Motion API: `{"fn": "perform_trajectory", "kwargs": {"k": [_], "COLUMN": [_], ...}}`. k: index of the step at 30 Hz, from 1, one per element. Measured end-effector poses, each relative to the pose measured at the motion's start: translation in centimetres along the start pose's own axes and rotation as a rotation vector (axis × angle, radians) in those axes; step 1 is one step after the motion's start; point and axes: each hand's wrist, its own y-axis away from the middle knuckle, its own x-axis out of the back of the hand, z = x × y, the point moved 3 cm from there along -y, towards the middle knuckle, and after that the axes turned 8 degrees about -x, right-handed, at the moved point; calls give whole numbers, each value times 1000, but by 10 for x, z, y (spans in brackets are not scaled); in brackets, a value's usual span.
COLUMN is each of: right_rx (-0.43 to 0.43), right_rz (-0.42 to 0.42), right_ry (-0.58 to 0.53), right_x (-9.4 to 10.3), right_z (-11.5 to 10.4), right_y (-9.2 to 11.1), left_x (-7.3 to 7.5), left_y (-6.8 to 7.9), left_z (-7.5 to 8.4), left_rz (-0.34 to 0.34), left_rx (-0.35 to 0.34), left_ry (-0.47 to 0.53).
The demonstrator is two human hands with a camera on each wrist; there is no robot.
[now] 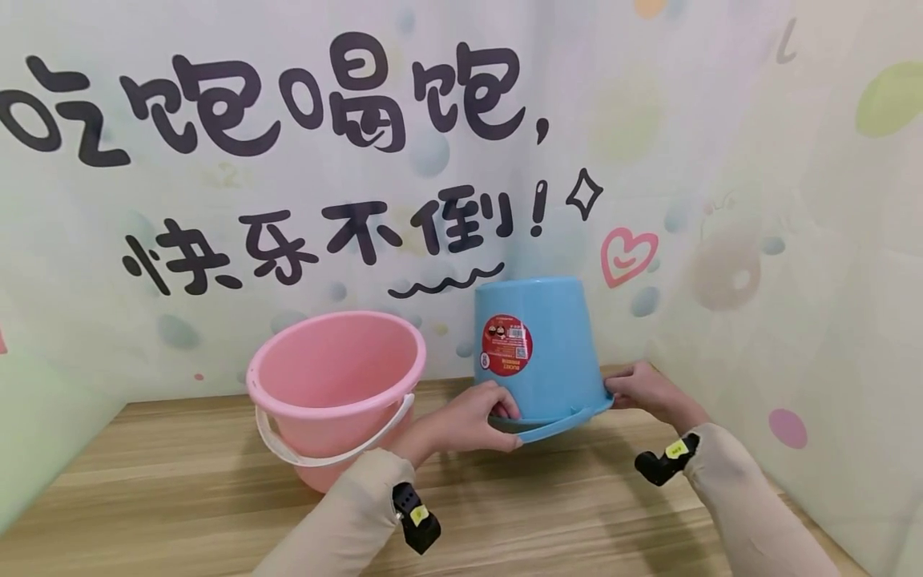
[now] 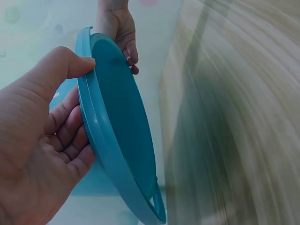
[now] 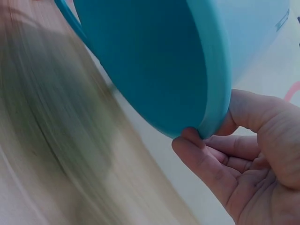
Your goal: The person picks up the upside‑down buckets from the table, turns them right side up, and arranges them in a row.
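Note:
A blue bucket point(image 1: 558, 344) is upside down over the table, its mouth facing down and tilted. A round red label point(image 1: 507, 344) is on its side. My left hand point(image 1: 469, 418) grips the rim on the left; in the left wrist view the thumb lies over the rim point(image 2: 101, 124) and the fingers are against the outer wall. At the opposite side, my right hand point(image 1: 645, 390) pinches the rim between thumb and fingers, as the right wrist view shows. The blue handle point(image 1: 555, 426) lies along the near rim. The inside point(image 3: 145, 61) shows no contents.
A pink bucket point(image 1: 317, 429) stands upright left of the blue one, close to my left forearm, its white handle point(image 1: 306, 460) hanging at the front. The wooden table point(image 1: 180, 497) ends at a printed backdrop point(image 1: 216, 336) behind and a side wall point(image 1: 829, 320) on the right.

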Motion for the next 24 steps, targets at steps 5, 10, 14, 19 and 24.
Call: {"fn": "perform_trajectory", "kwargs": {"k": [5, 10, 14, 19, 24], "right_rx": [20, 34, 31, 23, 24], "right_rz": [-11, -16, -15, -28, -49], "right_ry": [-33, -37, -1, 36, 80], "right_x": [2, 2, 2, 4, 7], "right_z": [-7, -15, -22, -30, -39], "right_y": [5, 11, 18, 26, 32], "left_x": [4, 6, 8, 10, 12], "left_y": [3, 5, 7, 8, 9], "left_z": [4, 8, 12, 16, 20], "left_rz": [7, 18, 28, 34, 45], "left_rx": [27, 46, 46, 58, 60], "left_ry": [24, 50, 67, 87, 123]}}
